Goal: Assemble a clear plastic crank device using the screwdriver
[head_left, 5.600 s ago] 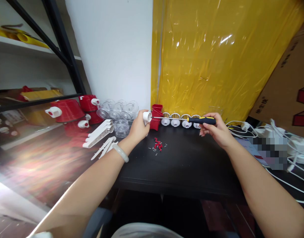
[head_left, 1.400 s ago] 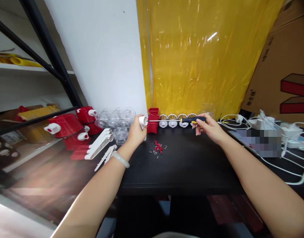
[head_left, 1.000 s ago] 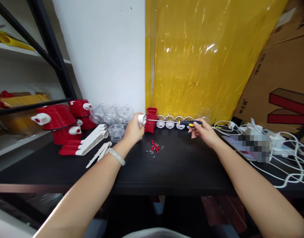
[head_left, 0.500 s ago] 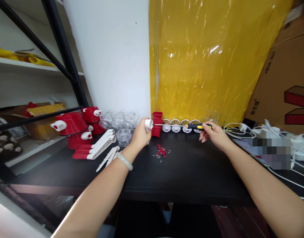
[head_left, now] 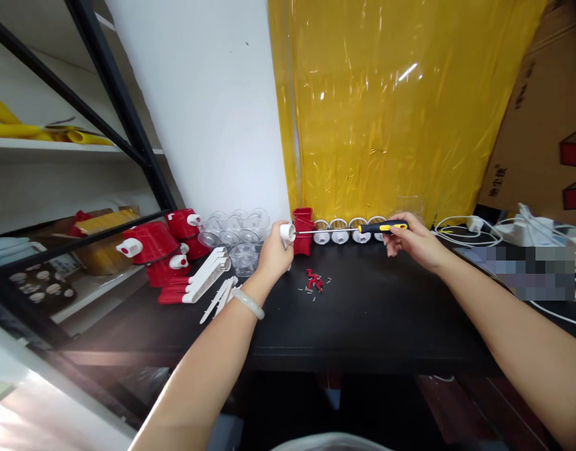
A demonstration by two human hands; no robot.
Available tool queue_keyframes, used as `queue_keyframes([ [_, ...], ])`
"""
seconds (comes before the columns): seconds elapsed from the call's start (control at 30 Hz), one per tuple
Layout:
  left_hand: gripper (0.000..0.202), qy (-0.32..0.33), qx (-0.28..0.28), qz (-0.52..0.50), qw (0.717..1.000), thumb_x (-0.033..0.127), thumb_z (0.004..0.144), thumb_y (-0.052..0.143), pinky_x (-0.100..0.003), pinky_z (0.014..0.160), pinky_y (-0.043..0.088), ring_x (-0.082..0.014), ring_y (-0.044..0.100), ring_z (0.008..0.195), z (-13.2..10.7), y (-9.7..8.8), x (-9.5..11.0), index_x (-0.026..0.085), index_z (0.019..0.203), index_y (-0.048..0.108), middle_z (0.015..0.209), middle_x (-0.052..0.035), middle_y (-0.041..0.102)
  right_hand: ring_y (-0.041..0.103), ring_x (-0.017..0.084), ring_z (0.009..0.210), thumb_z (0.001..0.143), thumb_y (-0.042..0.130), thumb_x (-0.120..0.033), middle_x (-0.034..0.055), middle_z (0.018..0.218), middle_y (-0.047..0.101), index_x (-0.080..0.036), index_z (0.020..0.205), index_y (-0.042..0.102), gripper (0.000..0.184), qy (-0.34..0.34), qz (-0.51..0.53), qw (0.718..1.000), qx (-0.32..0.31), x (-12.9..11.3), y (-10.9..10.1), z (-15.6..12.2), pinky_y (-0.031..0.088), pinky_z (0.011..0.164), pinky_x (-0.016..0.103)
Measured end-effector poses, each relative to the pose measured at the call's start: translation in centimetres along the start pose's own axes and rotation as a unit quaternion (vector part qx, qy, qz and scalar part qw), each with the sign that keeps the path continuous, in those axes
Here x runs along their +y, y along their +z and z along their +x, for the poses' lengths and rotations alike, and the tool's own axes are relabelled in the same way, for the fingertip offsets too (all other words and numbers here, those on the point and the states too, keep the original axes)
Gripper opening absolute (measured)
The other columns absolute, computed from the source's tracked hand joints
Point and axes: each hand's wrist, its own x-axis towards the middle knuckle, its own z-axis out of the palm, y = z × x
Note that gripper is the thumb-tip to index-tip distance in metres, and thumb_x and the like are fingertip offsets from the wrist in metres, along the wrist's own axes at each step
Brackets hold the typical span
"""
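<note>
My left hand (head_left: 273, 255) is closed around a small white round plastic part (head_left: 287, 233), held above the black table (head_left: 363, 319). My right hand (head_left: 411, 240) grips the black-and-yellow handle of a screwdriver (head_left: 382, 227). Its thin metal shaft lies level and its tip is set into the open end of the white part. On the table below lies a small heap of red clips and tiny screws (head_left: 315, 283). A red plastic piece (head_left: 302, 223) stands just behind the white part.
Red housings with white knobs (head_left: 149, 247), clear cups (head_left: 234, 228) and white handles (head_left: 206, 279) lie at the left. A row of small drum parts (head_left: 347, 230) lines the yellow sheet. White cables (head_left: 476, 228) and a cardboard box (head_left: 541, 138) are at the right. A black shelf frame (head_left: 123, 119) stands left.
Both hands keep the same hold, the screwdriver tip staying in the white part. The view has shifted slightly; the right hand's fingers have shifted along the handle.
</note>
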Motion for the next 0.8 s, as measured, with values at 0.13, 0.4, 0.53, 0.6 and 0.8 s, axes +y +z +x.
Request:
queue_keyframes([
  [0.13,0.052,-0.004,0.000,0.005,1.000,0.015,0.077,0.059,-0.037,0.085,0.050,-0.0256,0.065,0.097,0.05,0.03,-0.06,0.023,0.128,0.046,0.106,-0.0069,0.067,0.060,0.016,0.047,0.077,0.070,-0.048,-0.0044,0.067,0.062,-0.027,0.103,0.042,0.044,-0.003,-0.002,1.000,-0.003,0.08,0.01,-0.08,0.048,0.047,0.030],
  [0.4,0.051,-0.006,0.002,0.003,1.000,0.015,0.077,0.059,-0.035,0.082,0.049,-0.0245,0.065,0.095,0.13,0.08,0.04,0.024,0.126,0.047,0.105,-0.0059,0.067,0.061,0.015,0.047,0.080,0.068,-0.049,-0.0044,0.067,0.063,-0.027,0.105,0.043,0.042,-0.010,-0.023,1.000,-0.002,0.58,-0.42,0.18,0.049,0.048,0.030],
  [0.53,0.050,0.000,0.004,-0.005,1.000,0.015,0.077,0.058,-0.035,0.084,0.049,-0.0238,0.064,0.096,0.11,0.12,0.04,0.023,0.125,0.047,0.106,-0.0060,0.067,0.061,0.016,0.046,0.081,0.067,-0.052,-0.0043,0.067,0.063,-0.027,0.103,0.043,0.042,-0.010,-0.035,0.999,-0.006,0.61,-0.54,0.24,0.050,0.047,0.031],
  [0.6,0.049,0.002,0.006,-0.008,1.000,0.015,0.077,0.059,-0.035,0.083,0.049,-0.0239,0.064,0.096,0.12,0.13,0.04,0.023,0.125,0.047,0.106,-0.0062,0.067,0.060,0.016,0.046,0.080,0.067,-0.055,-0.0045,0.065,0.063,-0.027,0.101,0.043,0.042,-0.006,-0.039,0.999,-0.010,0.52,-0.52,0.20,0.050,0.046,0.031],
  [0.8,0.050,0.001,0.009,-0.008,1.000,0.014,0.077,0.058,-0.034,0.082,0.048,-0.0236,0.064,0.094,0.12,0.01,0.09,0.023,0.125,0.048,0.104,-0.0063,0.067,0.058,0.016,0.044,0.079,0.066,-0.060,-0.0052,0.056,0.061,-0.027,0.092,0.044,0.042,-0.005,-0.050,0.999,-0.010,0.12,-0.30,0.02,0.049,0.046,0.031],
])
